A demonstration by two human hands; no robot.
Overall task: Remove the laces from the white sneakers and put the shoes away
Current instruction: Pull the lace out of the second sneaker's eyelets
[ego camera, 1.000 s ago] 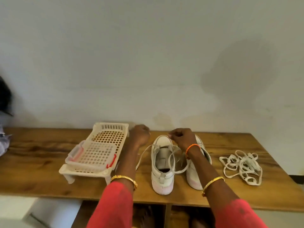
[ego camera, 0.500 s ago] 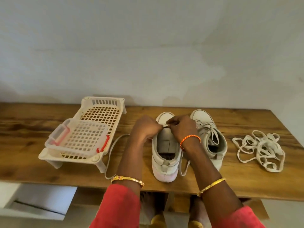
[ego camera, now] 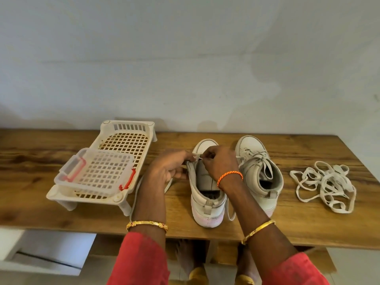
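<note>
Two white sneakers stand side by side on the wooden table (ego camera: 308, 227), heels toward me. The left sneaker (ego camera: 206, 206) has most of its lace (ego camera: 136, 194) pulled out; loose ends trail left beside my forearm and down its right side. My left hand (ego camera: 168, 171) grips the shoe's left eyelet edge and the lace. My right hand (ego camera: 219, 163) pinches the lace at the eyelets near the toe. The right sneaker (ego camera: 260, 171) is still laced.
A white plastic shoe rack (ego camera: 127, 140) stands at the left with a clear red-clipped lid (ego camera: 98, 171) on it. A pile of loose white laces (ego camera: 324, 186) lies at the right. The wall runs close behind. Open shelves show under the table.
The view has tilted down and closer. Both hands came together over the left sneaker's eyelets near the toe, and the pulled lace now trails on the table to the left.
</note>
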